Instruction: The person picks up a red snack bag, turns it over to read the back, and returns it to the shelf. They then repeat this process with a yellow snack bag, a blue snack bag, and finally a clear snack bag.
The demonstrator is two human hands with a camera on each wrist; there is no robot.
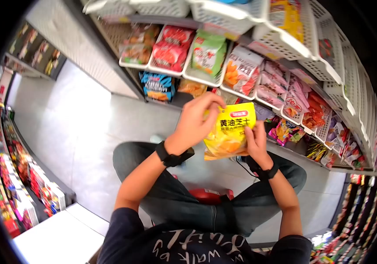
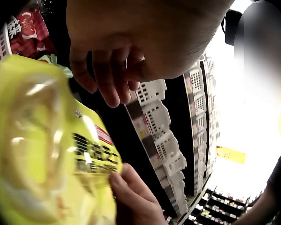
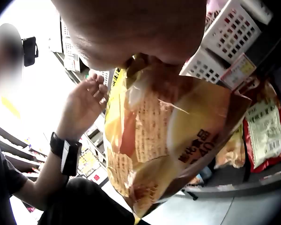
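Observation:
A yellow snack bag (image 1: 228, 134) with black lettering is held upright above the lap, its right edge pinched by the right hand (image 1: 257, 140). Beside the bag's upper left part is the left hand (image 1: 195, 121). In the left wrist view the left hand (image 2: 145, 33) hangs with loosely bent fingers, apart from the bag (image 2: 33, 145), while the right hand (image 2: 138, 199) grips the far edge. The right wrist view shows the bag's printed back (image 3: 154, 126) under the right hand (image 3: 136, 33), with the left hand (image 3: 82, 108) behind it, holding nothing.
White baskets (image 1: 203, 78) of colourful snack bags line the shelf ahead and to the right. A blue bag (image 1: 156, 86) lies on the lower shelf. Something red (image 1: 210, 196) is between the legs. More stocked shelves stand at far left and lower right; a white surface (image 1: 58, 237) is lower left.

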